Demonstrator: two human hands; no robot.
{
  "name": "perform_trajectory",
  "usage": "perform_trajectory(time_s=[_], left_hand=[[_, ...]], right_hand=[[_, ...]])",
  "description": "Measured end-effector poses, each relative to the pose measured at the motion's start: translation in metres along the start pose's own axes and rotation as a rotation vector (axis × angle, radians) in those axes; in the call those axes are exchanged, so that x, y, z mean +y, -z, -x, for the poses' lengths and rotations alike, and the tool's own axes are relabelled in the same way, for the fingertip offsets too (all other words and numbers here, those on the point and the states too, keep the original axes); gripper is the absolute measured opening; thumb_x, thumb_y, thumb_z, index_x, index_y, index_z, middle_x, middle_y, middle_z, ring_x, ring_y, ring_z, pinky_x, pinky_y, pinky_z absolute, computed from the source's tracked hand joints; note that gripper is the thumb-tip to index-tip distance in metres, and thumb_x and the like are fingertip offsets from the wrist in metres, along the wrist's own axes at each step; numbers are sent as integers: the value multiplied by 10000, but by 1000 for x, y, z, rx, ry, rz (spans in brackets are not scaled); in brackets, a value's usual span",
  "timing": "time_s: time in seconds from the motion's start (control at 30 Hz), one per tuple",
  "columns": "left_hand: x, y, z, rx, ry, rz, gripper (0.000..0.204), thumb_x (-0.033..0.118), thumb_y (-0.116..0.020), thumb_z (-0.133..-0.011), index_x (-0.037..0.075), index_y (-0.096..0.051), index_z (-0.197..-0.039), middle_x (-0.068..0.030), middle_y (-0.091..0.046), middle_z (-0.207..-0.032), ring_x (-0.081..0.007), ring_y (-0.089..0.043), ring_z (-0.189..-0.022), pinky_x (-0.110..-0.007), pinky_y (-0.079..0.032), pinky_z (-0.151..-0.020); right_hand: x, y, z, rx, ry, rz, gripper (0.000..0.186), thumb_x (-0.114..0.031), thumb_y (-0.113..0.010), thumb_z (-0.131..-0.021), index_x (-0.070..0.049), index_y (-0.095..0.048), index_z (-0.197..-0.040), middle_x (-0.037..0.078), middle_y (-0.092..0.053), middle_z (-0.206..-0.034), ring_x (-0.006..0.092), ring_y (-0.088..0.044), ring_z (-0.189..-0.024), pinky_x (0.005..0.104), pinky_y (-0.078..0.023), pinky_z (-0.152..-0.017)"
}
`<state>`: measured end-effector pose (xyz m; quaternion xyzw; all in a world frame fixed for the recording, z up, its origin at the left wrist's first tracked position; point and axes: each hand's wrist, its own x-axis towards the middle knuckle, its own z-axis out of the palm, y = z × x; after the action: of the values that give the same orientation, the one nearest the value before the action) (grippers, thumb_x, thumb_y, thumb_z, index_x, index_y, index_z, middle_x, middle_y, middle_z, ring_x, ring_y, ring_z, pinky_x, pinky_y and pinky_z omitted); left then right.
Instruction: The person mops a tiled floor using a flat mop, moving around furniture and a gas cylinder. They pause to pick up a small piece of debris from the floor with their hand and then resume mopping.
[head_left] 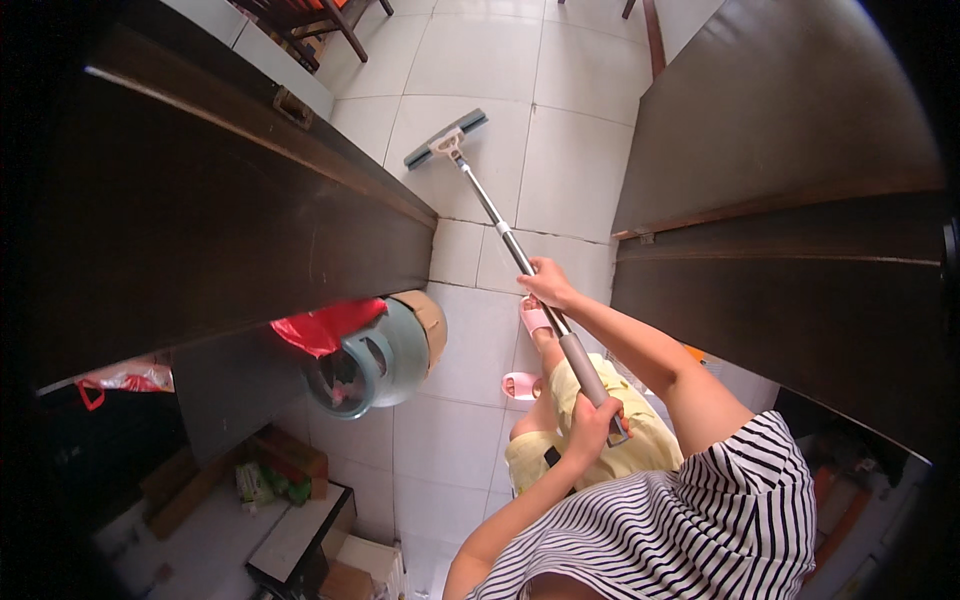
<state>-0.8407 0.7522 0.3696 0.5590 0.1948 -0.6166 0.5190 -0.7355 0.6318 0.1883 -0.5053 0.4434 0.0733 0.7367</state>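
My right hand [545, 285] is closed round the steel pole [482, 200] of a floor mop, a little above its grey lower grip [580, 365]. My left hand [595, 430] is wrapped round the end of that grip, nearer my body. The pole slants away from me to a wide grey head [420, 156] with a pale bracket, lying on white floor tiles [575, 160] beyond the doorway. Below the pole are my feet in pink slippers [519, 386], on the tiles of the passage.
Dark wooden doors or panels [200, 200] flank me. At left stands a pale teal gas cylinder [395, 355] with a red bag [330, 322] and cardboard [420, 315]. Boxes [290, 455] and a low black-edged shelf [290, 530] sit lower left. Chairs [340, 30] stand beyond the doorway.
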Motion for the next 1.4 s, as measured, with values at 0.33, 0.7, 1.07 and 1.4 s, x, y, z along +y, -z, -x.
perform_trajectory(time_s=[0.33, 0.7, 1.07, 1.4], left_hand=[[161, 67, -143, -3, -9, -272, 180, 86, -533, -742, -5, -448, -873, -62, -509, -626, -114, -483, -444, -254, -402, -368], [121, 88, -137, 225, 10, -97, 117, 77, -503, -725, 29, -408, -773, -55, -468, -566, -123, -451, -394, -241, -353, -325], [-61, 90, -10, 245, 152, 181, 156, 24, -461, -738, 68, -343, -829, -87, -411, -607, -170, -427, -420, -313, -381, -362], [-171, 151, 98, 150, 244, 288, 142, 49, -485, -759, 52, -351, -806, -67, -418, -590, -146, -427, -401, -300, -379, -353]], right_hand=[[-52, 15, -203, 262, -71, 16, 153, -105, -496, -762, 30, -473, -831, 109, -536, -589, 189, -547, -464, 327, -474, -426], [-27, -32, -205, 119, -188, 264, 345, -84, -432, -788, 79, -309, -1066, 256, -567, -780, 308, -596, -529, 394, -504, -425], [81, -96, -20, -113, 34, 561, 414, -77, -444, -780, 80, -270, -1120, 283, -574, -673, 421, -583, -573, 473, -487, -504], [178, -139, 102, 51, 90, 713, 604, -97, -481, -790, 163, -172, -1239, 280, -590, -717, 413, -601, -673, 463, -494, -609]])
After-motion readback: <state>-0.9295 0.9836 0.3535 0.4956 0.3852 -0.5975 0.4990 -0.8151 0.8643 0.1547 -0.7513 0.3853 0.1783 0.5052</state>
